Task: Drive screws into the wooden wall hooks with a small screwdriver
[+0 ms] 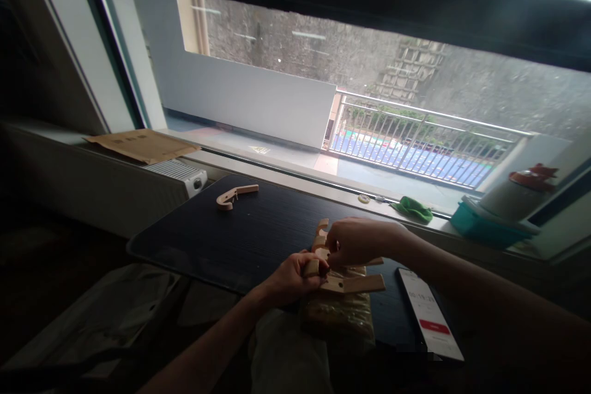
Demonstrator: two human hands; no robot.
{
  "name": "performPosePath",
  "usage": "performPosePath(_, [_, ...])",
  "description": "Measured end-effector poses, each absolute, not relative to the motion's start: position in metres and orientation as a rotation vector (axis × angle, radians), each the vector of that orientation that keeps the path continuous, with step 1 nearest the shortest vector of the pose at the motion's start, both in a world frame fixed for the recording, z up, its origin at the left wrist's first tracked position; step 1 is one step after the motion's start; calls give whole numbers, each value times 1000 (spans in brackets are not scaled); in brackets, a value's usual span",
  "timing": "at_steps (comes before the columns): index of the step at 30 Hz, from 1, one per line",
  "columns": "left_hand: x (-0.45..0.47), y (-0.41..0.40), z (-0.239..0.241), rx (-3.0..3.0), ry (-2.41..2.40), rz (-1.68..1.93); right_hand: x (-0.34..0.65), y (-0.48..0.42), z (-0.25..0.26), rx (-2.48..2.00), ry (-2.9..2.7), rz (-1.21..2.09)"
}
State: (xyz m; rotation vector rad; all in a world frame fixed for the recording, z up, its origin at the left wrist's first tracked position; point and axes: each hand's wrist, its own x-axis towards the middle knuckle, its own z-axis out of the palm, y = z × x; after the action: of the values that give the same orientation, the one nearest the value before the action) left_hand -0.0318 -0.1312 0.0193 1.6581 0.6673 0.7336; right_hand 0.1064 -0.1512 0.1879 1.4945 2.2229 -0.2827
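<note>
A person sits at a dark table (pixel 221 240) beneath a wide window. Both hands meet near the table's front edge, over a cluster of pale wooden pieces (pixel 355 284). The left hand (pixel 293 277) has its fingers curled closed round the cluster's end at 9 o'clock. The right hand (pixel 355 241) comes in from 3 o'clock, its fingers pinched together on a piece at the top of the cluster; the hand hides exactly which piece they grip. The cluster sits just above a clear plastic bag (pixel 344 317), which lies at 6 o'clock from the hands. A single hooked wooden part (pixel 235 195) lies well apart, at 10 o'clock from the hands, toward the table's far edge. A phone (pixel 429 315) with a lit screen lies at 4 o'clock, just beside the bag. On the sill, a green cloth (pixel 415 209) sits at 1 o'clock and a teal container (pixel 489 226) at 2 o'clock.
</note>
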Motion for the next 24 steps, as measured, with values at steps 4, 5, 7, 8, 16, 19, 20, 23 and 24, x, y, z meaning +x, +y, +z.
performPosePath(4, [-32, -133, 21, 1619, 634, 746, 110, -153, 196, 1433, 2265, -304])
performPosePath(5, [-32, -133, 21, 1619, 631, 748, 109, -154, 198, 1413, 2274, -294])
performPosePath(7, [-32, -133, 21, 1641, 637, 752, 108, -154, 199, 1379, 2289, -258])
performPosePath(8, [-32, -133, 22, 1661, 639, 753, 107, -155, 199, 1369, 2296, -234])
performPosePath(16, [-33, -133, 22, 1742, 635, 777, 112, -157, 193, 1300, 2457, -194])
performPosePath(19, [-32, -133, 19, 1705, 645, 771, 114, -157, 191, 1292, 2497, -221])
performPosePath(20, [-32, -133, 18, 1693, 654, 774, 114, -157, 191, 1296, 2505, -224])
performPosePath(23, [-31, -131, 15, 1691, 676, 785, 112, -157, 192, 1322, 2499, -186])
performPosePath(24, [-31, -131, 14, 1700, 679, 784, 111, -158, 192, 1328, 2482, -177])
